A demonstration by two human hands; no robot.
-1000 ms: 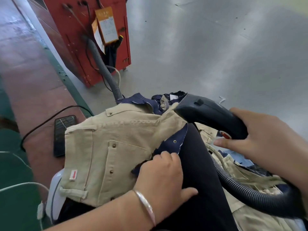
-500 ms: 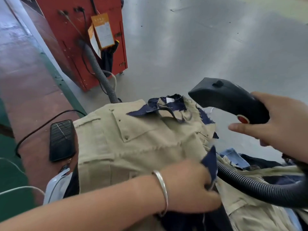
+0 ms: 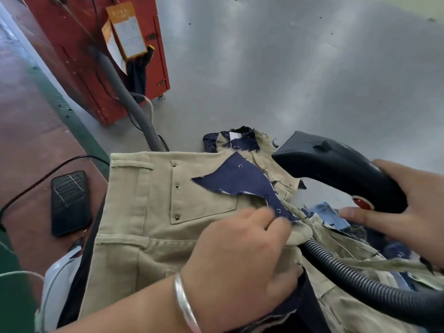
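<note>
Khaki trousers [image 3: 144,212] with a riveted back pocket lie spread in front of me, a navy fabric lining [image 3: 237,179] turned out over them. My left hand [image 3: 242,258], a silver bangle on its wrist, pinches the navy lining's lower corner near an eyelet. My right hand [image 3: 406,207] grips the handle of a black suction nozzle [image 3: 336,164] with a red button, held just right of the trousers. Its ribbed black hose [image 3: 360,282] runs across the garment at lower right.
A black phone [image 3: 69,203] with a cable lies on the brown table at left. A red machine cabinet [image 3: 96,56] with a grey ribbed hose [image 3: 127,94] and a hanging paper tag stands behind. More khaki and blue garments [image 3: 336,217] are piled at right. Grey floor lies beyond.
The trousers have been turned and spread flatter, pocket now up. My left hand moved to the lining's corner. The nozzle lifted off the cloth and shifted right.
</note>
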